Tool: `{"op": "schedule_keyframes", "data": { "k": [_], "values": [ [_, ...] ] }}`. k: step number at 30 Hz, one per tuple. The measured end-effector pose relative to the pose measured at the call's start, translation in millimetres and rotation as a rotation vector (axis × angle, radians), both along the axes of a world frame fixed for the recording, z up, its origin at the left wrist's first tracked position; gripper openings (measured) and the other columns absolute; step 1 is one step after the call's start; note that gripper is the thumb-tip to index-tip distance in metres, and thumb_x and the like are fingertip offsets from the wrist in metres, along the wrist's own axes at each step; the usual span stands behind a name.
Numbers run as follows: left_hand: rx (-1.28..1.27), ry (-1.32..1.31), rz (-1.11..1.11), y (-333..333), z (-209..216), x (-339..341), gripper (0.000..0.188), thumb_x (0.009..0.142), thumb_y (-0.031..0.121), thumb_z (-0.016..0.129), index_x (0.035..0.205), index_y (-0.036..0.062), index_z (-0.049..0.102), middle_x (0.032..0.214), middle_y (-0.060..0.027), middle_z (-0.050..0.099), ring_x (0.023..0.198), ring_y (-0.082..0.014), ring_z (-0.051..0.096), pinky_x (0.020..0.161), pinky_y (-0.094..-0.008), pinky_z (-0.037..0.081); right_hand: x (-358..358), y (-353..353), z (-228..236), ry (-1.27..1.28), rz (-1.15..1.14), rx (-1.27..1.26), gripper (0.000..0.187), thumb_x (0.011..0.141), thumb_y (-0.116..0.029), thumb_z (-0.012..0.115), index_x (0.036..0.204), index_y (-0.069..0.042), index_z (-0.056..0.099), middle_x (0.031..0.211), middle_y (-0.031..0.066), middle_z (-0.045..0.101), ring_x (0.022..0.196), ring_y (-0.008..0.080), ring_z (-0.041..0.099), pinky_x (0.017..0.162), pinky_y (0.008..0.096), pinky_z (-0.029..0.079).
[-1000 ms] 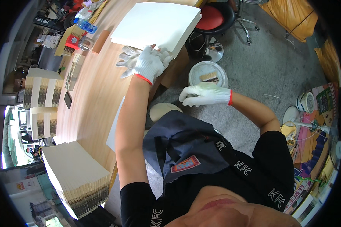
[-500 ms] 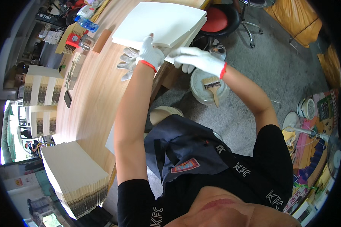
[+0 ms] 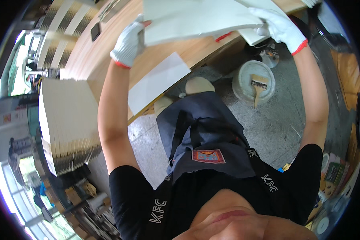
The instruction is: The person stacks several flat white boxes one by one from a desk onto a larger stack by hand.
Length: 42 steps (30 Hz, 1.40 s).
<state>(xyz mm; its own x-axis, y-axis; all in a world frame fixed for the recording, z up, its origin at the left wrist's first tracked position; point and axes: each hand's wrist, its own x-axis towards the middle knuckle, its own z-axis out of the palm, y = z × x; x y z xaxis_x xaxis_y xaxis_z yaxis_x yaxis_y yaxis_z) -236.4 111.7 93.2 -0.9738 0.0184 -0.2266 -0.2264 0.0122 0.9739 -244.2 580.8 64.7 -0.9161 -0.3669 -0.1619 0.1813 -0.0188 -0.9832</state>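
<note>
A large white sheet (image 3: 196, 22) spans the space between my two hands above the table, its near edge bowed. My left hand (image 3: 129, 42), in a white knit glove with a red cuff, is closed on its left edge, thumb on top. At the right end my right hand (image 3: 279, 29), gloved the same way, pinches the sheet's corner. More white sheets (image 3: 254, 38) lie under it near the right hand. A small red strip (image 3: 224, 37) shows below the sheet's near edge; the rest of it is hidden. Another white sheet (image 3: 160, 82) lies flat along the table's near edge.
The wooden table (image 3: 94, 56) runs along the front, with a phone (image 3: 95, 31) on it. A tall stack of white boards (image 3: 70, 108) stands at the left. On the floor, a wide brush (image 3: 258, 86) rests on a round tub (image 3: 244, 96). A stool sits behind my right hand.
My hands have spread apart, the left going left and the right going right, now holding a sheet between them. The view has turned, showing the sheet at the table's near edge more fully.
</note>
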Motion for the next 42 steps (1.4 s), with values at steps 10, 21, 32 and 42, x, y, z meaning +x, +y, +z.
{"op": "schedule_keyframes", "data": {
  "k": [10, 21, 32, 42],
  "values": [
    [-0.015, -0.128, 0.288, -140, -49, 138, 0.052, 0.095, 0.014, 0.05, 0.144, -0.003, 0.041, 0.134, -0.0157, 0.058, 0.118, -0.0237, 0.059, 0.098, -0.0362, 0.05, -11, -239, -79, 0.171, 0.329, 0.135, 0.046, 0.098, -0.029, 0.057, 0.135, -0.001, 0.054, 0.106, 0.0072, 0.068, 0.082, 0.0097, 0.066, 0.067, 0.0249, 0.056],
    [-1.236, 0.313, 0.27, -119, -94, 223, 0.068, 0.076, 0.041, 0.08, 0.124, -0.0013, 0.056, 0.133, -0.0201, 0.054, 0.126, -0.0386, 0.046, 0.109, -0.0473, 0.034, 65, -239, -41, 0.792, 0.102, 1.174, 0.084, 0.081, -0.066, 0.064, 0.142, -0.01, 0.049, 0.148, 0.0111, 0.047, 0.136, 0.0299, 0.044, 0.114, 0.0432, 0.033],
    [-1.322, 0.428, 0.188, -117, -106, 226, 0.064, 0.073, 0.044, 0.079, 0.117, 0.0004, 0.063, 0.143, -0.0211, 0.048, 0.133, -0.0385, 0.04, 0.114, -0.0506, 0.024, 79, -242, -77, 1.064, 0.061, 1.082, 0.084, 0.078, -0.064, 0.07, 0.135, -0.005, 0.054, 0.146, 0.0131, 0.048, 0.139, 0.03, 0.04, 0.118, 0.0442, 0.026],
    [-1.325, 0.367, 0.169, -117, -104, 226, 0.068, 0.076, 0.048, 0.076, 0.123, 0.0012, 0.06, 0.145, -0.0204, 0.046, 0.136, -0.0345, 0.038, 0.114, -0.0507, 0.023, 81, -246, -73, 1.022, 0.109, 1.157, 0.089, 0.079, -0.068, 0.066, 0.143, -0.008, 0.048, 0.15, 0.013, 0.043, 0.142, 0.0299, 0.034, 0.119, 0.0439, 0.022]
  ]
}}
